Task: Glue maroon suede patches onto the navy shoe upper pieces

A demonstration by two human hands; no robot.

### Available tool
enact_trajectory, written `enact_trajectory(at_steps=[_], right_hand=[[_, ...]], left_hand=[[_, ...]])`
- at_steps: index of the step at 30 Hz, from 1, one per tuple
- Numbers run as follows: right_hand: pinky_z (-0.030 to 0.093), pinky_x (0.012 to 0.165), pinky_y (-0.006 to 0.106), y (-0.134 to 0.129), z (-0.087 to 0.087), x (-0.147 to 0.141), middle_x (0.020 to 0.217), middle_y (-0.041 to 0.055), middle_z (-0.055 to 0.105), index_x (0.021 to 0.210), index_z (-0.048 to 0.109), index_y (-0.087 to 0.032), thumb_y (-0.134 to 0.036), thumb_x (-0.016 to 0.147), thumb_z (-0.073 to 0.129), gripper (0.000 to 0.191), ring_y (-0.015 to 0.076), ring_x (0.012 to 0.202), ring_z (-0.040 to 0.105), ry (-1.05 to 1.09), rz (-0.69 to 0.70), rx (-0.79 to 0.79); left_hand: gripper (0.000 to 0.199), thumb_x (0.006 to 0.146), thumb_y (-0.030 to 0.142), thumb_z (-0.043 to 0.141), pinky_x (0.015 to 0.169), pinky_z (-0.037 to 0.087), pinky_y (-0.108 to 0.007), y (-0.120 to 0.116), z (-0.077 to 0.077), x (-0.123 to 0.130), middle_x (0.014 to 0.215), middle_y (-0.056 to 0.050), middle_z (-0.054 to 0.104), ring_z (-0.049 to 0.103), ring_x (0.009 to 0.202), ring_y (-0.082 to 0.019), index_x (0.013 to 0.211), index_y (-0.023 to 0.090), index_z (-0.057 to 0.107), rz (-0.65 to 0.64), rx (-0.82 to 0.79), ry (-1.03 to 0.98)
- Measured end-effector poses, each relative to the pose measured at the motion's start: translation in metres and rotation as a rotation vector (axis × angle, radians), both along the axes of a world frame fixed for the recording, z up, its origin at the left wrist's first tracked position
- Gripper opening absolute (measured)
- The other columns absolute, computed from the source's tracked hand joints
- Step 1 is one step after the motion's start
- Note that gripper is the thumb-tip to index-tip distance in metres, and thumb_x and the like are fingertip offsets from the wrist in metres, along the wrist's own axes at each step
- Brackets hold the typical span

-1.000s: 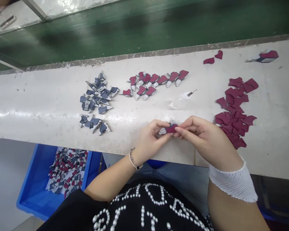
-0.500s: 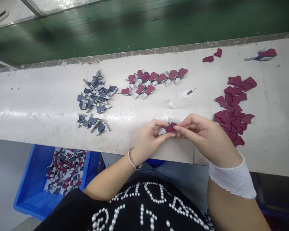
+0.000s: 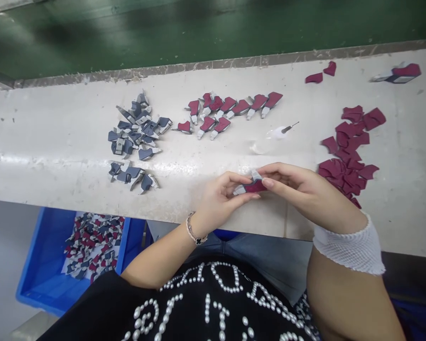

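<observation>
Between both hands, just above the table's near edge, is a small grey plastic part with a maroon panel [image 3: 252, 186] on its face. My left hand [image 3: 222, 195] is closed on its left end, thumb below and fingers above. My right hand [image 3: 293, 187] pinches the right end, its thumb pressed on the maroon panel. Right of my right hand lies a pile of loose maroon panels [image 3: 348, 156]. Beyond my hands, a clear bottle with a thin needle tip [image 3: 279, 133] rests on its side. Several grey parts with maroon panels [image 3: 239, 108] lie behind it to the left.
Grey-blue parts without maroon panels [image 3: 137, 130] are heaped on the left of the white table [image 3: 57, 142]. A blue bin [image 3: 39, 265] below the edge holds many parts. At the far right lie a larger maroon-topped piece [image 3: 401, 73] and two loose panels [image 3: 319, 76].
My right hand has shifted its hold, and more of the part's grey upper tab shows. The camera view has shifted slightly. Both hands still hold the part.
</observation>
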State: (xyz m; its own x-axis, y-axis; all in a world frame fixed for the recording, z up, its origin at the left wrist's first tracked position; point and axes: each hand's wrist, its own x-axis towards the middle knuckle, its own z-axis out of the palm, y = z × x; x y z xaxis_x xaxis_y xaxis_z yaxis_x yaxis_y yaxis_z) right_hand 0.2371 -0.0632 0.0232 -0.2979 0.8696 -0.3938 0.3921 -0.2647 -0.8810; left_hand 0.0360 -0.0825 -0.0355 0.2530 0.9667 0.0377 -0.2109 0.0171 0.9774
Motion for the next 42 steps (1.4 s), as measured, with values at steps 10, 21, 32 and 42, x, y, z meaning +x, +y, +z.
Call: enact_trajectory(at_steps=[10, 21, 32, 42], right_hand=[[0.055, 0.07, 0.029, 0.005, -0.004, -0.006, 0.084, 0.0028, 0.069, 0.094, 0.069, -0.025, -0.062, 0.093, 0.063, 0.038, 0.0181, 0.079, 0.065, 0.089, 0.055, -0.001], [0.049, 0.067, 0.03, -0.008, -0.004, -0.01, 0.086, 0.0019, 0.073, 0.106, 0.065, -0.026, -0.056, 0.097, 0.059, 0.032, 0.0186, 0.077, 0.066, -0.078, 0.055, 0.128], [0.053, 0.074, 0.035, -0.005, -0.002, 0.002, 0.102, 0.0049, 0.074, 0.11, 0.07, -0.026, -0.049, 0.097, 0.06, 0.028, 0.024, 0.093, 0.069, -0.103, 0.138, 0.209], [0.058, 0.076, 0.041, -0.014, 0.012, 0.006, 0.094, 0.0069, 0.077, 0.119, 0.075, -0.03, -0.051, 0.094, 0.059, 0.036, 0.0277, 0.089, 0.071, -0.186, 0.258, 0.332]], left_hand=[[0.029, 0.079, 0.023, 0.086, 0.088, 0.068, -0.036, -0.001, 0.002, 0.0, 0.098, -0.003, 0.078, 0.078, 0.097, -0.019, 0.099, 0.019, 0.066, -0.007, -0.013, 0.04], [0.026, 0.081, 0.025, 0.085, 0.084, 0.068, -0.031, -0.004, 0.006, 0.0, 0.099, -0.004, 0.08, 0.079, 0.096, -0.018, 0.098, 0.019, 0.066, 0.023, -0.065, 0.045], [0.026, 0.087, 0.026, 0.079, 0.091, 0.067, -0.037, -0.003, 0.009, 0.0, 0.105, -0.007, 0.079, 0.079, 0.1, -0.02, 0.106, 0.021, 0.061, -0.052, -0.006, 0.123], [0.012, 0.089, 0.029, 0.073, 0.071, 0.063, -0.032, -0.004, 0.029, -0.012, 0.085, -0.005, 0.075, 0.074, 0.079, -0.018, 0.093, 0.018, 0.069, -0.273, 0.004, 0.289]])
